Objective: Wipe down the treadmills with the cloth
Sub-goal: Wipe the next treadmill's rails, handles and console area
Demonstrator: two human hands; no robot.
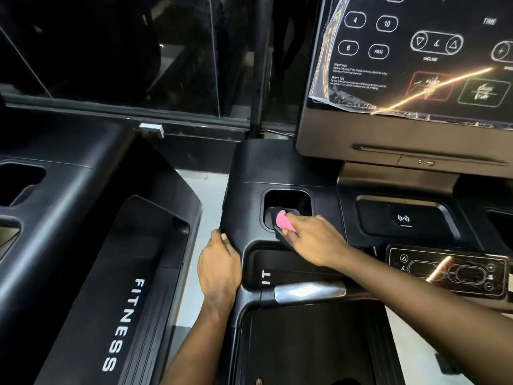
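Right grip [313,240] curled round pink cloth [284,221] inside treadmill cup holder [287,200].

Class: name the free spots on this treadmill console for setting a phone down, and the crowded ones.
Free: the flat tray right of the cup pocket, under the screen. Crowded: the pocket, holding right hand and cloth.

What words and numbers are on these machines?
"FITNESS": on the left treadmill's deck.
"IT": near treadmill's deck.
"4", "10", "6", "PROG": round buttons on the console panel.
"TIME", "INCLINE", "Warm tips": same panel.
Small print under "Warm tips": too small to read.
Red and green boxes, lower control pad: blurred.
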